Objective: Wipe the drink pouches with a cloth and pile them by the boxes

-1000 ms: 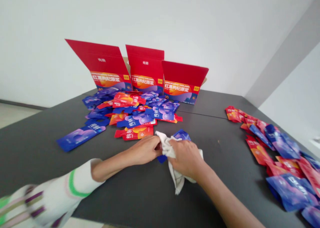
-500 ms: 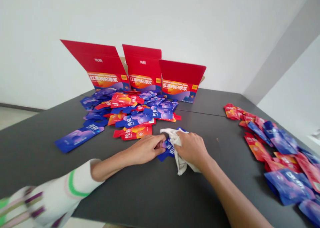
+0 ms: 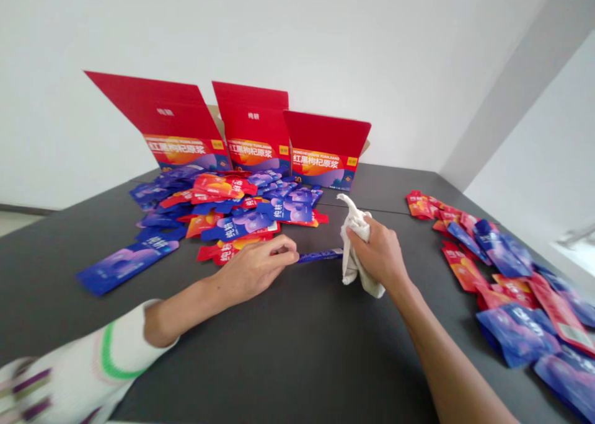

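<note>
Pinched between thumb and fingers of my left hand (image 3: 260,266) is one end of a blue pouch (image 3: 320,256), which I see edge-on as a thin strip. My right hand (image 3: 379,250) is closed around a crumpled white cloth (image 3: 354,250), at the pouch's far end; whether the cloth touches the pouch there I cannot tell. Behind my left hand lies a heap of blue and red pouches (image 3: 242,222). A single blue pouch (image 3: 127,266) lies flat to the left of the heap.
Three red cartons with raised lids stand at the back: left (image 3: 179,151), middle (image 3: 255,151) and right (image 3: 323,163). More red and blue pouches (image 3: 515,325) are strewn along the right side of the dark table (image 3: 297,362). A pale wall (image 3: 325,33) rises behind.
The blue pouch was lying face up under the cloth and now is turned edge-on. My right hand has moved right and up with the cloth, away from my left hand. The view has shifted slightly.
</note>
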Available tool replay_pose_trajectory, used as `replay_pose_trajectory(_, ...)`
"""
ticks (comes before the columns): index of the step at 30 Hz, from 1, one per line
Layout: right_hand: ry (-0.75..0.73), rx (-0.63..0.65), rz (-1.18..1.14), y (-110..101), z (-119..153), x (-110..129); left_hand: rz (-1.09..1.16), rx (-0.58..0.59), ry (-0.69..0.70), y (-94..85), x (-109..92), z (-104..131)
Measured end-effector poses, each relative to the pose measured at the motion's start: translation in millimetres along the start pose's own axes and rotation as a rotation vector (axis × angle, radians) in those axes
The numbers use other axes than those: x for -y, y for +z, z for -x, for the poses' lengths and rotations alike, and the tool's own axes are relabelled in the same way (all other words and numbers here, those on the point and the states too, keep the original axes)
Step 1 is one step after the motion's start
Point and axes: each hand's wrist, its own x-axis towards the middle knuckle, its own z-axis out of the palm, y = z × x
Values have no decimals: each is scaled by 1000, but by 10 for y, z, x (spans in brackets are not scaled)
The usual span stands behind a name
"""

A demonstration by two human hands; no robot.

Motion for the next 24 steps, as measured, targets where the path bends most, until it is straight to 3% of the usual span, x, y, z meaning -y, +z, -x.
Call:
replay_pose_trajectory(2,-90,39,17,14,88,88,-17,46,78,26,-27,-1)
replay_pose_trajectory(7,-397,283,180,151,287,302,73,159,188,95,-46,-24)
replay_pose_trajectory(9,-357,281,240,183,265,295,135,178,170,122,-29,-22)
replay_pose_trajectory(13,-70,175,355,179,171,217,202,188,122,161,-12,-4)
replay_pose_trajectory(18,-381,228,248,250,266,340,173,172,96,179,-38,4)
replay_pose_trajectory(22,-210,143,319,265,258,336,202,203,79,173,-61,-20)
replay_pose_trajectory(24,-226,151,324,252,241,307,210,210,83,171,-67,-33)
